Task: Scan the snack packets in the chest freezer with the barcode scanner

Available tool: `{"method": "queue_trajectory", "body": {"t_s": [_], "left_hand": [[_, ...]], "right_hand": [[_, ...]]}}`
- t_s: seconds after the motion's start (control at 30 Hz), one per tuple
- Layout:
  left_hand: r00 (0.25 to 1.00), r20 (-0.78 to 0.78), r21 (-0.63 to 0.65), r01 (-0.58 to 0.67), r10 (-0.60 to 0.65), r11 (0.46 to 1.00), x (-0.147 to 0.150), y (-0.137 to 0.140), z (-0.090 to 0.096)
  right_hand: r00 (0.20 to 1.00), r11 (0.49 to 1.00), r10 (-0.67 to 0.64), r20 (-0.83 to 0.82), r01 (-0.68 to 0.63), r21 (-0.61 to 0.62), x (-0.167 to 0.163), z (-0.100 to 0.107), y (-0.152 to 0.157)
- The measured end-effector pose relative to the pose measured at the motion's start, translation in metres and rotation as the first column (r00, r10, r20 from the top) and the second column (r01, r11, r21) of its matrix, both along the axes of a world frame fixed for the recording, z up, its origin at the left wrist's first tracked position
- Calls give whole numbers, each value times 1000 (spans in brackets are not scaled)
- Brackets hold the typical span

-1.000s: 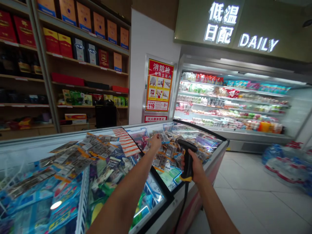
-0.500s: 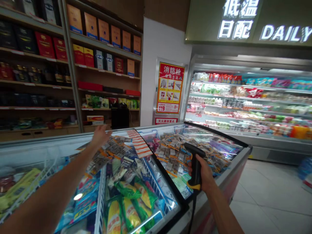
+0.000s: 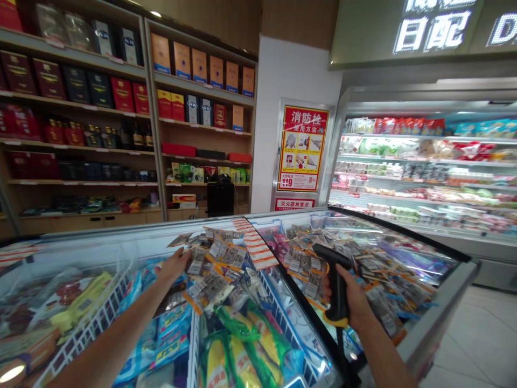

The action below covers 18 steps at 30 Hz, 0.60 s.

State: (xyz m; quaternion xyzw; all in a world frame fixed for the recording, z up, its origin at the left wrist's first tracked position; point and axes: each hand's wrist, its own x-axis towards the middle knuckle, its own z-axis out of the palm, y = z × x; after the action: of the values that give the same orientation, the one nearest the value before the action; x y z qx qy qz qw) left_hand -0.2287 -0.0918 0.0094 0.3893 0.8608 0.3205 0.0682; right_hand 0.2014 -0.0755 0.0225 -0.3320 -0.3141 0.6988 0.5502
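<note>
The right hand (image 3: pixel 355 304) is wrapped tight around a black scanner (image 3: pixel 335 283), its head just above the fist. The left hand (image 3: pixel 174 265) lies spread on packets (image 3: pixel 210 258) atop the freezer (image 3: pixel 440 291).

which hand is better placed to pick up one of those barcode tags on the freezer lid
Left. The left hand already rests on the barcode tags on the freezer lid, while the right hand is full, gripping the scanner.

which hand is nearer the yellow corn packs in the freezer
Left. The left hand rests on the tags just up and left of the corn packs. The right hand grips the scanner farther off, past the black lid frame.
</note>
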Motion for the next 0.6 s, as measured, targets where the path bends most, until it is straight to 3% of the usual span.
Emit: {"method": "queue_trajectory", "body": {"t_s": [0.1, 0.23, 0.3, 0.43, 0.53, 0.6], "left_hand": [[994, 106, 105, -8, -3, 994, 41, 0, -2], [996, 78, 314, 5, -31, 949, 108, 5, -11], [995, 76, 359, 30, -61, 933, 145, 8, -15], [949, 171, 374, 187, -266, 908, 203, 11, -18], [895, 184, 397, 311, -407, 864, 202, 14, -7], [922, 126, 393, 293, -367, 871, 173, 20, 9]], "right_hand": [[1000, 999, 19, -14, -20, -26, -5, -1, 0], [999, 999, 39, -23, -39, -8, -8, -1, -1], [999, 999, 42, -28, -42, 1, -8, -2, -1], [999, 999, 41, -35, -41, 13, -7, -1, -3], [997, 998, 65, -48, -64, 24, -7, -2, -2], [995, 997, 71, -67, -70, 25, -7, -4, 0]]}}
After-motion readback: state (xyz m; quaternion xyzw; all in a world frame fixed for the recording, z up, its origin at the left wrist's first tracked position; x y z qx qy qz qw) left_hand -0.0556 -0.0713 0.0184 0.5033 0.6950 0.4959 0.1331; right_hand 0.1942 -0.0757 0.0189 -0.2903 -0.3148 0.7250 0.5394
